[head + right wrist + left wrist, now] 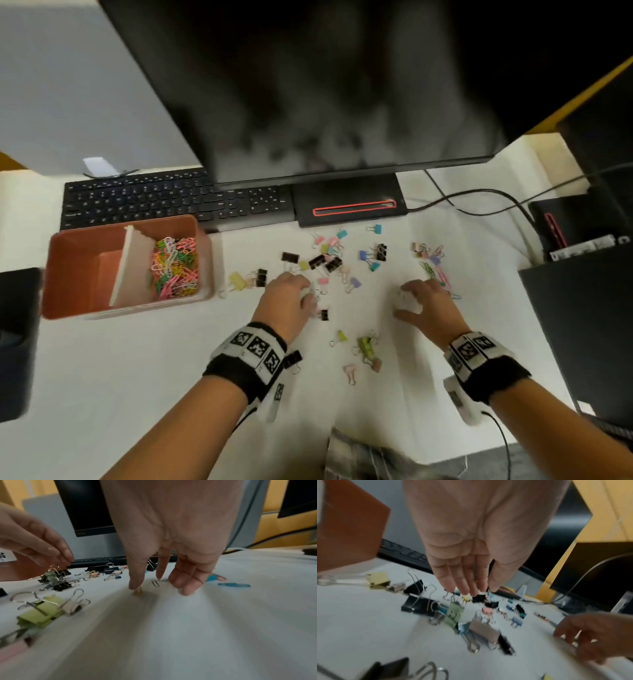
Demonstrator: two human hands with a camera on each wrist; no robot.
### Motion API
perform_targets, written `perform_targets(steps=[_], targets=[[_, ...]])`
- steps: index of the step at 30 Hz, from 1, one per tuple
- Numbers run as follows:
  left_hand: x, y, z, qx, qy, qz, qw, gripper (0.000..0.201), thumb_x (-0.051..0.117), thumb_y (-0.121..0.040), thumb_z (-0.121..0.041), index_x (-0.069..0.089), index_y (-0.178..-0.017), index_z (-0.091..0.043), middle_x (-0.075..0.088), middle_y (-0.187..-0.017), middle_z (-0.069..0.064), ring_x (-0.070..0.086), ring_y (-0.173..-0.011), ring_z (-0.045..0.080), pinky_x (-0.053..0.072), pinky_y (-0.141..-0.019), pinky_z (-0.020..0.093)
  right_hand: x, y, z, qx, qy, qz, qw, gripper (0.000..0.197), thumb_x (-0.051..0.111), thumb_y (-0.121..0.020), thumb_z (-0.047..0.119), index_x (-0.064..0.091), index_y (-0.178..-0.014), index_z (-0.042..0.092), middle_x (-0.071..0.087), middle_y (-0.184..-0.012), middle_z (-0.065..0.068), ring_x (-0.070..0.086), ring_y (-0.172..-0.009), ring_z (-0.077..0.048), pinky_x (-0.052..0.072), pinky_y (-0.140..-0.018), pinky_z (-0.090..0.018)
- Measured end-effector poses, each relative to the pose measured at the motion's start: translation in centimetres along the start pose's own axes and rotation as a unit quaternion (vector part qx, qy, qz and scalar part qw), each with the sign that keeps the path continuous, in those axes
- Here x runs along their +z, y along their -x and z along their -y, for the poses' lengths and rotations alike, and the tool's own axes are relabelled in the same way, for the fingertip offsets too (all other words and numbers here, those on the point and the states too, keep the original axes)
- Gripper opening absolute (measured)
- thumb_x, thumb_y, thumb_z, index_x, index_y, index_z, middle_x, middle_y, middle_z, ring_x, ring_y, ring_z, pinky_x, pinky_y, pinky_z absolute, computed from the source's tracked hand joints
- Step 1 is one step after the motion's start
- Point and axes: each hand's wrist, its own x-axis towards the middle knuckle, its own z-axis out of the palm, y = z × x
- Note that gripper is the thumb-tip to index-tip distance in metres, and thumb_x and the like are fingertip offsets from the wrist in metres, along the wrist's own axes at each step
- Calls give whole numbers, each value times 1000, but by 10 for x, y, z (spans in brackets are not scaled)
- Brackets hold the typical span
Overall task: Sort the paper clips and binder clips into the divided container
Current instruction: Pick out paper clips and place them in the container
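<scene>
An orange container [126, 308] with a white divider [132, 263] stands at the left; its right compartment holds coloured paper clips [174, 267]. Binder clips [325, 262] in black and pastel colours lie scattered mid-table. A few loose paper clips [435, 272] lie further right. My left hand [306, 291] [485, 591] hovers fingers-down over a black binder clip [478, 598]; I see nothing gripped. My right hand [404, 303] [147, 584] is spread on the white table, its thumb touching a pale paper clip [138, 591], with a silver paper clip [155, 583] beside the index finger.
A black keyboard [171, 198] and the monitor [308, 85] on its stand [349, 205] line the back. Cables [479, 202] run to black equipment [582, 325] on the right. A dark object [17, 342] sits at the left edge. Green and pink binder clips [364, 344] lie between my wrists.
</scene>
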Motion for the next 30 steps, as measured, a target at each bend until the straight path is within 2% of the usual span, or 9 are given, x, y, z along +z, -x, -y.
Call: perform_targets(steps=[3,6,13,17,19,22,26,28,30], targets=[[12,-21,-2,-27,-91,35,995,10,56,-84,-17,61,-91,-13,56,-95,4,55,-91,24,43,-77,30,6,-5,-8,-14,-30,-14,999,41,77,-73,26,60,-109,14,51,-103,-4,50,-88,-19,45,-84,-32],[18,-34,-3,-58,-137,45,988,14,57,-83,-23,61,-95,-16,59,-101,4,57,-93,25,47,-81,34,10,-13,-5,-36,-62,-23,997,23,71,-78,16,66,-101,11,59,-96,-6,55,-84,-20,47,-82,-32],[22,-35,-13,-109,-131,50,984,15,54,-84,-16,62,-97,-18,62,-105,5,59,-93,23,48,-81,33,6,-28,-2,-54,-66,32,996,10,62,-81,8,70,-87,7,70,-90,-9,63,-82,-25,52,-82,-36],[20,-38,-13,-131,-114,85,981,30,73,-70,-10,61,-97,-16,59,-102,3,58,-93,22,52,-82,35,5,-27,-3,-67,-61,41,995,9,61,-83,8,69,-84,7,64,-89,-9,58,-77,-19,45,-73,-23],[18,-40,-12,-123,-114,92,981,28,74,-68,-10,61,-91,-15,57,-101,3,57,-90,21,52,-80,34,6,-24,-3,-87,-47,47,994,10,57,-84,5,67,-82,5,62,-86,-11,57,-74,-20,42,-68,-21],[16,-35,-11,-95,-103,70,988,20,69,-73,-10,58,-88,-15,59,-95,4,58,-87,21,52,-77,33,9,-20,-3,-119,-11,71,990,13,50,-84,3,63,-79,2,63,-80,-16,59,-75,-27,45,-68,-29],[20,-7,-26,-22,-22,6,999,13,54,-88,-9,59,-98,-16,53,-93,-10,54,-74,6,45,-72,17,7,-24,-8,-113,-54,72,989,6,60,-86,12,66,-86,11,65,-83,-3,58,-75,-15,44,-71,-20],[33,8,-40,11,-20,50,998,19,53,-89,-12,60,-105,-16,52,-92,-9,52,-76,7,47,-80,22,6,-28,-10,-104,-78,78,988,6,65,-84,16,67,-89,14,63,-83,3,57,-72,-6,43,-71,-15],[50,16,-46,-13,-12,96,995,25,53,-88,-12,56,-113,-16,59,-91,-2,55,-81,11,48,-84,29,5,-31,-10,-101,-80,90,988,7,67,-83,17,67,-89,14,64,-84,3,56,-71,-2,42,-70,-10]])
